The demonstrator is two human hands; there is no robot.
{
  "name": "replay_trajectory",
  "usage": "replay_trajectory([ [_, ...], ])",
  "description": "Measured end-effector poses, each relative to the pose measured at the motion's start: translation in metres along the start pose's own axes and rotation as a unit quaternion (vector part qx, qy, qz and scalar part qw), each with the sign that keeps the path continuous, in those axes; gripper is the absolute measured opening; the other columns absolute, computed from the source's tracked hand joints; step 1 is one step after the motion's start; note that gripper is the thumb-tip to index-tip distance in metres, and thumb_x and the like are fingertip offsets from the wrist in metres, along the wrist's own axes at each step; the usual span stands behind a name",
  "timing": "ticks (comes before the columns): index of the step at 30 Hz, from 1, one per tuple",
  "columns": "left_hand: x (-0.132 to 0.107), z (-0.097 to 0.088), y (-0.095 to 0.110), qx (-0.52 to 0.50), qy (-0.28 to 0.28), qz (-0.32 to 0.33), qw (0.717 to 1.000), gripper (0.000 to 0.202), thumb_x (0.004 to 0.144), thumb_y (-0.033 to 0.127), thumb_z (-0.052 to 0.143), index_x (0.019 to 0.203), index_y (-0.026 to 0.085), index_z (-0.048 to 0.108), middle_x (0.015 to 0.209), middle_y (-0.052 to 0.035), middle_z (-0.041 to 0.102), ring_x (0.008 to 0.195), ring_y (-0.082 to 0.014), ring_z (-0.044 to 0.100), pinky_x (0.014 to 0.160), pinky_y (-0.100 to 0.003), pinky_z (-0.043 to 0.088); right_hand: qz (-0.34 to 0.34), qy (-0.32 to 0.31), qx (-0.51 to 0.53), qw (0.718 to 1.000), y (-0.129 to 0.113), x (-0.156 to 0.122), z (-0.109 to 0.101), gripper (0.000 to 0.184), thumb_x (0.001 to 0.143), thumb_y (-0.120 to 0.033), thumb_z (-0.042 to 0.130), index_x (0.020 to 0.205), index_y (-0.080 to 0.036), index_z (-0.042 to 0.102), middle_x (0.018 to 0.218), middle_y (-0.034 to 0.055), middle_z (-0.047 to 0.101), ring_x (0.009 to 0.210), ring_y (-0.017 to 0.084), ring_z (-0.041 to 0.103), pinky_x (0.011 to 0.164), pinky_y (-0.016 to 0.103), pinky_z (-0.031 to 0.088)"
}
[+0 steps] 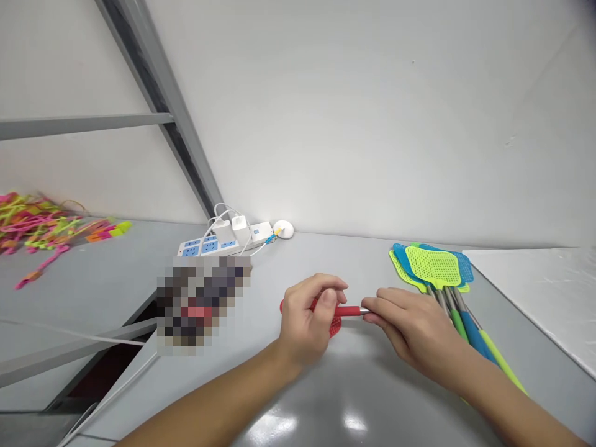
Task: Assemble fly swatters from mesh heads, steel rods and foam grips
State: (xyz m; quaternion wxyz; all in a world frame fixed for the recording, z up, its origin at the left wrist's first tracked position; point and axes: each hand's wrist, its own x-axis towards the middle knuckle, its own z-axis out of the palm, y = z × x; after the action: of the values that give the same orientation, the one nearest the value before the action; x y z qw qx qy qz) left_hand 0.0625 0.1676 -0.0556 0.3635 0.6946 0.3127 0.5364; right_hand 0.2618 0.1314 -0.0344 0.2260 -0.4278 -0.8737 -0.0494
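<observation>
A fly swatter with a red handle (349, 311) and a metal rod lies across between my two hands, above the grey table. My left hand (305, 320) is closed around the red grip, whose rounded end sticks out on the left. With its fingertips, my right hand (410, 323) pinches the metal rod just beyond the grip; the rest of the rod is hidden behind that hand. Below my left palm shows a piece of red mesh (335, 326); I cannot tell whether it belongs to the same swatter. Beside my right hand lies a pile of green and blue fly swatters (435, 266).
A white power strip (189, 244) with plugged chargers and cables sits by the wall, near a round white device (284, 229). A pixelated patch (205, 304) covers something at left. Colourful plastic pieces (41, 223) heap on another table beyond a metal frame (162, 87). A white board (535, 279) lies right.
</observation>
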Motion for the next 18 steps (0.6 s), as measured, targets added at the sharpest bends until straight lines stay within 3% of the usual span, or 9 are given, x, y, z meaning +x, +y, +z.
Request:
replay_trajectory([
  [3, 0.015, -0.009, -0.004, 0.177, -0.063, 0.057, 0.980, 0.031, 0.100, 0.032, 0.040, 0.086, 0.019, 0.064, 0.072, -0.0003, 0.066, 0.065, -0.0128, 0.060, 0.064, -0.027, 0.045, -0.001, -0.014, 0.017, 1.000, -0.006, -0.001, 0.011, 0.024, 0.102, -0.027, 0.042, 0.095, -0.018, 0.063, 0.068, -0.0005, 0.056, 0.058, 0.014, 0.049, 0.055, 0.029, 0.030],
  [5, 0.024, -0.018, -0.007, 0.247, -0.111, 0.114, 0.956, 0.032, 0.099, 0.033, 0.043, 0.078, 0.019, 0.063, 0.065, 0.0008, 0.064, 0.059, -0.0121, 0.056, 0.061, -0.027, 0.041, -0.001, -0.009, 0.025, 1.000, -0.011, -0.003, 0.019, 0.023, 0.102, -0.027, 0.042, 0.096, -0.018, 0.063, 0.068, -0.0005, 0.058, 0.057, 0.015, 0.050, 0.055, 0.030, 0.031],
  [8, 0.032, -0.029, -0.009, 0.316, -0.182, 0.167, 0.916, 0.035, 0.093, 0.047, 0.053, 0.074, 0.019, 0.063, 0.060, 0.0013, 0.061, 0.053, -0.0128, 0.051, 0.055, -0.028, 0.034, 0.015, 0.020, 0.021, 0.999, -0.013, -0.006, 0.026, 0.021, 0.101, -0.027, 0.044, 0.098, -0.019, 0.063, 0.067, -0.0008, 0.057, 0.057, 0.016, 0.050, 0.055, 0.031, 0.033],
  [10, 0.035, -0.033, -0.010, 0.365, -0.214, 0.172, 0.890, 0.040, 0.087, 0.057, 0.058, 0.074, 0.020, 0.063, 0.062, 0.0005, 0.061, 0.053, -0.0140, 0.051, 0.053, -0.029, 0.030, 0.048, 0.056, 0.029, 0.997, -0.009, -0.006, 0.025, 0.018, 0.100, -0.028, 0.047, 0.110, -0.020, 0.061, 0.074, 0.0010, 0.060, 0.064, 0.017, 0.054, 0.060, 0.031, 0.039],
  [12, 0.038, -0.037, -0.011, 0.370, -0.195, 0.127, 0.899, 0.041, 0.086, 0.060, 0.058, 0.074, 0.021, 0.062, 0.066, -0.0001, 0.062, 0.057, -0.0152, 0.053, 0.055, -0.029, 0.029, 0.089, 0.122, 0.048, 0.987, -0.004, -0.005, 0.021, 0.034, 0.097, -0.028, 0.053, 0.129, -0.019, 0.050, 0.097, 0.0076, 0.064, 0.087, 0.022, 0.060, 0.076, 0.035, 0.047],
  [15, 0.044, -0.042, -0.017, 0.346, -0.100, 0.041, 0.932, 0.039, 0.097, 0.051, 0.045, 0.075, 0.021, 0.058, 0.068, -0.0008, 0.060, 0.063, -0.0166, 0.054, 0.059, -0.029, 0.031, 0.117, 0.227, 0.070, 0.964, -0.002, -0.005, 0.016, 0.063, 0.091, -0.027, 0.060, 0.146, -0.016, 0.030, 0.132, 0.0178, 0.050, 0.125, 0.029, 0.048, 0.102, 0.047, 0.042],
  [16, 0.046, -0.043, -0.020, 0.343, -0.073, 0.022, 0.936, 0.040, 0.100, 0.048, 0.040, 0.076, 0.021, 0.057, 0.068, -0.0011, 0.059, 0.064, -0.0170, 0.054, 0.060, -0.029, 0.032, 0.109, 0.232, 0.073, 0.964, -0.004, -0.005, 0.016, 0.067, 0.090, -0.027, 0.061, 0.147, -0.017, 0.027, 0.138, 0.0186, 0.046, 0.132, 0.030, 0.042, 0.107, 0.049, 0.039],
  [18, 0.048, -0.044, -0.026, 0.338, -0.041, -0.008, 0.940, 0.039, 0.102, 0.044, 0.033, 0.079, 0.021, 0.054, 0.070, -0.0016, 0.058, 0.066, -0.0179, 0.055, 0.061, -0.029, 0.033, 0.078, 0.173, 0.074, 0.979, -0.013, -0.006, 0.018, 0.067, 0.091, -0.028, 0.059, 0.149, -0.020, 0.026, 0.146, 0.0177, 0.041, 0.138, 0.029, 0.037, 0.110, 0.050, 0.038],
])
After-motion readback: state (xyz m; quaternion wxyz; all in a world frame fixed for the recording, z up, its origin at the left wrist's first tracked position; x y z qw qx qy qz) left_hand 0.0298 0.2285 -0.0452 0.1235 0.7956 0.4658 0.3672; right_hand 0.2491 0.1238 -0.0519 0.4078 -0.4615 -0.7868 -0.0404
